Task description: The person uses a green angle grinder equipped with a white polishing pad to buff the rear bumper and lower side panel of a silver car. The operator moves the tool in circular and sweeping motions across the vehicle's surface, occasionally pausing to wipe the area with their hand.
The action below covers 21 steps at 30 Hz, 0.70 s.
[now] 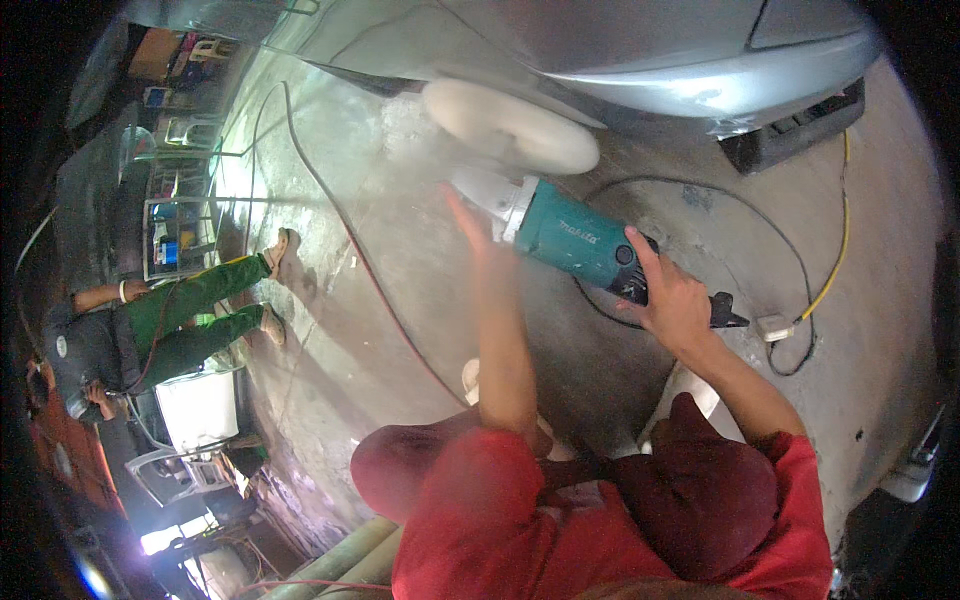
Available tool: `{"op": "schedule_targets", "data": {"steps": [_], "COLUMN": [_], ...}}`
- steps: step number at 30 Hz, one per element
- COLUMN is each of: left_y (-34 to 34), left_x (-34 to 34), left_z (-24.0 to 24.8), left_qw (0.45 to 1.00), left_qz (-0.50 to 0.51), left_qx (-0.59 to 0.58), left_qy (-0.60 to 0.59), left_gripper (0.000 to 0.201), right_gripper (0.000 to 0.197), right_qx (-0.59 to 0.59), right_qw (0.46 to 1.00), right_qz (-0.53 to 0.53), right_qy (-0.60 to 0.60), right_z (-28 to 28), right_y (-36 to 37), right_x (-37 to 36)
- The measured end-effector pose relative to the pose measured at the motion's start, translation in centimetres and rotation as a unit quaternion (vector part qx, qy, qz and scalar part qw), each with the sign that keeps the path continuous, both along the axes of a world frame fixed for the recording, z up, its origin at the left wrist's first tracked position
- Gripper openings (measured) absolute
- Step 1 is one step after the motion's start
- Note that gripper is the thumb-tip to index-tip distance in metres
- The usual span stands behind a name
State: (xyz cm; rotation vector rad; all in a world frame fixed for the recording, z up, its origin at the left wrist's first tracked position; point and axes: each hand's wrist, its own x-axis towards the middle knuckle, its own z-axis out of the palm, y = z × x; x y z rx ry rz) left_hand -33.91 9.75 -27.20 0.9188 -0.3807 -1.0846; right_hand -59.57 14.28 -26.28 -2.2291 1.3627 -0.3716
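We find the teal power polisher above the concrete floor, its blurred white pad just beside the lower edge of a grey vehicle panel. Our right grip is closed around the rear of the tool. Our left grip is blurred at the metal head; we cannot tell whether it holds it. At right, a black cord loops across the floor near a pale connector and a yellow cord. At left, we note a dark hose; beyond it stands a co-worker in green trousers.
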Motion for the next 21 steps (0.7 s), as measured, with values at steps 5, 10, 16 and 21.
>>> {"op": "schedule_targets", "data": {"steps": [5,10,16,21], "left_y": [1.0,2.7,1.6,4.4], "left_x": [-5.7,-10.9,-14.2,-17.5], "left_z": [-0.7,-1.1,-5.8,-6.7], "left_qw": [0.998,0.989,0.974,0.977], "left_qz": [0.049,-0.026,-0.026,-0.083], "left_qx": [0.021,0.005,0.009,0.074], "left_qy": [0.035,0.144,0.223,0.183], "left_gripper": [0.066,0.085,0.081,0.080], "right_gripper": [0.096,0.092,0.095,0.074], "right_qx": [-0.065,-0.129,-0.140,-0.084], "right_qw": [0.997,0.988,0.987,0.993], "right_qz": [0.023,0.046,0.032,0.051], "right_qy": [0.015,0.067,0.070,0.064], "right_z": [-2.2,-1.9,-0.9,-0.5], "right_y": [-0.8,-2.1,-3.7,-3.6], "right_x": [-5.7,-11.3,-15.7,-16.9]}}
